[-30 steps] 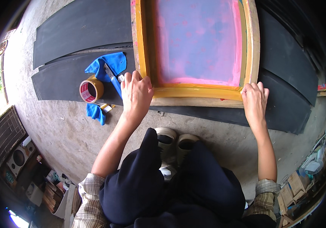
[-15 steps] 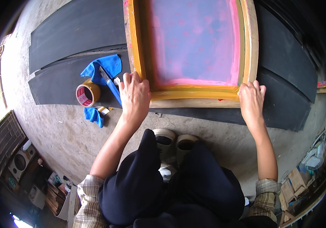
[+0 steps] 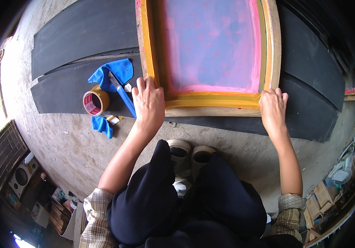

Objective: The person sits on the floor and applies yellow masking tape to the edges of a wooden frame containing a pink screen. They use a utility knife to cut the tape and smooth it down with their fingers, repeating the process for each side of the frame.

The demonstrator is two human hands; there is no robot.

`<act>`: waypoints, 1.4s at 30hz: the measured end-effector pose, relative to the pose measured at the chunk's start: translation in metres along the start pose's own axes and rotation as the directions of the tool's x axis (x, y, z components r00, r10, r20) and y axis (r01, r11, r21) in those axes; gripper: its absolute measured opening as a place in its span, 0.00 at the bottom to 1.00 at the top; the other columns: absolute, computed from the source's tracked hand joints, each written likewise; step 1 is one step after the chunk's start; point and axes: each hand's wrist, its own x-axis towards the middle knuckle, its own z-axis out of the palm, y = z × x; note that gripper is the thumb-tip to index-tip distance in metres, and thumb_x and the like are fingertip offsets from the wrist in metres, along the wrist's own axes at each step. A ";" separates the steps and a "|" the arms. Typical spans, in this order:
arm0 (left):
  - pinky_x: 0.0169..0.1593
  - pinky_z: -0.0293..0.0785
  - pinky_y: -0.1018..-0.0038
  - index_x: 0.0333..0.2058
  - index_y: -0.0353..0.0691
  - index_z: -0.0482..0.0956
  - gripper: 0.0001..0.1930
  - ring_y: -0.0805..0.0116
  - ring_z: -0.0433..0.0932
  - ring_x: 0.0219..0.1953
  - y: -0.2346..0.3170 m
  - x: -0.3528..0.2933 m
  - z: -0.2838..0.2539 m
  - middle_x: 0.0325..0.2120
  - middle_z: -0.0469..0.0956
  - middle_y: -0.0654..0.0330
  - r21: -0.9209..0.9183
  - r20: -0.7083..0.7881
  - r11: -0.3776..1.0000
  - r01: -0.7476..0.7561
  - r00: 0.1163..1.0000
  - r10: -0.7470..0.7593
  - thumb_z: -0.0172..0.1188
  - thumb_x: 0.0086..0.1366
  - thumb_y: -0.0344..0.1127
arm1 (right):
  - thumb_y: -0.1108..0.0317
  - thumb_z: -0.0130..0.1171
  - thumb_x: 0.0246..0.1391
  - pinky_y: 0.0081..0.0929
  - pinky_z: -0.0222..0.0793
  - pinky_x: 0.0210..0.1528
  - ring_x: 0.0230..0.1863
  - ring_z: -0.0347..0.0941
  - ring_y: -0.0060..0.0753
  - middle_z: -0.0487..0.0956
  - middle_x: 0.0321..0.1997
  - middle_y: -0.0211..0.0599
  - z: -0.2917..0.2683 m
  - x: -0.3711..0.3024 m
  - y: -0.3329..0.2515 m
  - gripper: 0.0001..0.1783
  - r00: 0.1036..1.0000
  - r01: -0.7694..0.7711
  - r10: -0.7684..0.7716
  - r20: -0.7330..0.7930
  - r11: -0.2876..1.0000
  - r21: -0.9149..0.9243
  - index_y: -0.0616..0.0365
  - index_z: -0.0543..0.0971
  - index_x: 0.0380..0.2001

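A wooden screen printing frame (image 3: 210, 110) lies in front of me, its inner edges covered with yellow-brown tape. Its mesh (image 3: 214, 49) is bluish violet with pink borders and patches. My left hand (image 3: 147, 103) is closed round the frame's near left corner, fingers curled over the edge. At the near right corner my right hand (image 3: 273, 108) grips the frame in the same way. Just left of my left hand lie a blue-handled cutter knife (image 3: 125, 99), a blue cloth (image 3: 113, 74) and a roll of yellow-brown tape (image 3: 96, 102). The frame's far end is cut off by the view.
Black boards (image 3: 84, 35) lie beneath the frame and to both sides on the concrete floor (image 3: 82, 153). A smaller blue cloth scrap (image 3: 102, 126) sits near the tape roll. Wooden boxes (image 3: 321, 198) and plastic items stand at the lower right; a pale speaker-like panel (image 3: 22, 175) is at lower left.
The near left corner of the frame and my left hand have shifted very slightly right. Both hands keep their hold; the tape roll and cloths stay where they were.
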 end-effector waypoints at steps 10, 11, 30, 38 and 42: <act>0.44 0.63 0.64 0.21 0.43 0.80 0.05 0.58 0.64 0.43 0.002 0.002 -0.003 0.35 0.68 0.57 0.063 0.047 0.998 0.004 0.999 -0.007 0.67 0.42 0.33 | 0.81 0.51 0.42 0.38 0.58 0.44 0.38 0.68 0.43 0.75 0.26 0.45 -0.007 0.003 0.003 0.05 0.999 -0.027 0.026 0.026 0.999 0.031 0.64 0.76 0.20; 0.44 0.63 0.64 0.21 0.43 0.80 0.05 0.58 0.64 0.43 0.003 0.002 -0.003 0.35 0.68 0.57 0.067 0.053 0.998 0.005 0.999 -0.008 0.67 0.42 0.33 | 0.81 0.51 0.42 0.38 0.57 0.44 0.38 0.68 0.43 0.75 0.26 0.45 -0.006 0.002 0.002 0.05 0.999 -0.020 0.019 0.048 1.000 0.018 0.64 0.76 0.20; 0.43 0.59 0.69 0.27 0.41 0.82 0.07 0.61 0.63 0.45 0.011 0.001 -0.013 0.37 0.68 0.58 0.178 0.093 0.984 -0.020 0.996 0.003 0.61 0.45 0.30 | 0.77 0.58 0.40 0.36 0.56 0.47 0.40 0.71 0.37 0.78 0.26 0.38 -0.003 0.008 -0.008 0.05 0.988 0.032 0.000 0.152 0.977 -0.209 0.56 0.81 0.21; 0.41 0.60 0.71 0.31 0.41 0.76 0.10 0.64 0.64 0.41 0.010 0.003 -0.004 0.34 0.65 0.59 0.282 -0.055 0.959 0.012 0.998 0.003 0.60 0.47 0.31 | 0.74 0.61 0.39 0.39 0.56 0.51 0.43 0.72 0.35 0.80 0.26 0.36 0.002 0.017 -0.012 0.05 0.962 0.096 0.001 0.271 0.933 -0.347 0.52 0.82 0.23; 0.40 0.61 0.70 0.32 0.40 0.75 0.11 0.63 0.65 0.41 0.008 0.001 -0.004 0.34 0.65 0.58 0.229 -0.058 0.973 -0.008 0.998 0.022 0.59 0.47 0.30 | 0.73 0.61 0.40 0.37 0.58 0.50 0.43 0.72 0.34 0.80 0.25 0.37 0.005 0.020 -0.009 0.06 0.963 0.083 0.031 0.267 0.909 -0.407 0.54 0.80 0.26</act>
